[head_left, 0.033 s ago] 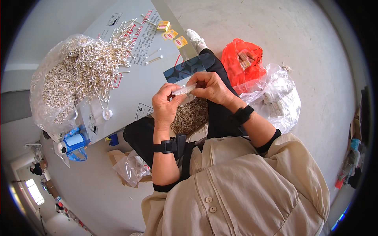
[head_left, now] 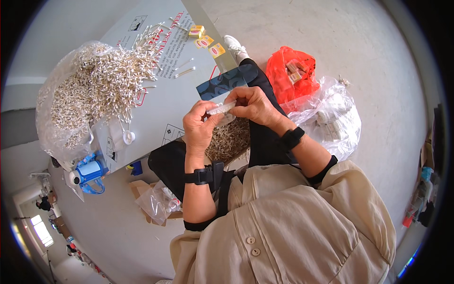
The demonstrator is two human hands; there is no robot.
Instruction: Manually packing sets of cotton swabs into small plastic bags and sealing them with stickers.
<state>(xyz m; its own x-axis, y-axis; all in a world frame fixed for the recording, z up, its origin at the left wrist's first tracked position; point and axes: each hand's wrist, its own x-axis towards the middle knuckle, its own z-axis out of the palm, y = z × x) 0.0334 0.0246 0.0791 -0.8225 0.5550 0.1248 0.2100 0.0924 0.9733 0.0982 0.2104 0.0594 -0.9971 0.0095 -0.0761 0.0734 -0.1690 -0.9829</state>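
Observation:
Between my hands, above my lap, is a small clear pack of cotton swabs (head_left: 221,109), its white tips side by side. My left hand (head_left: 197,124) pinches the pack's left end between thumb and fingers. At the other end, my right hand (head_left: 257,109) is closed on it in a pinch. Just below lies an open box of loose cotton swabs (head_left: 229,139), partly hidden by my hands and the pack. A large heap of cotton swabs (head_left: 104,80) spills from a clear plastic bag (head_left: 45,109) on the table to the left.
Small yellow boxes (head_left: 217,50) and a few stray swabs lie on the printed tabletop (head_left: 165,99). A blue bottle (head_left: 88,172) is at the table's near left corner. Right of my leg are a red bag (head_left: 279,75) and a clear bag of packs (head_left: 331,123). A carton (head_left: 142,189) stands below left.

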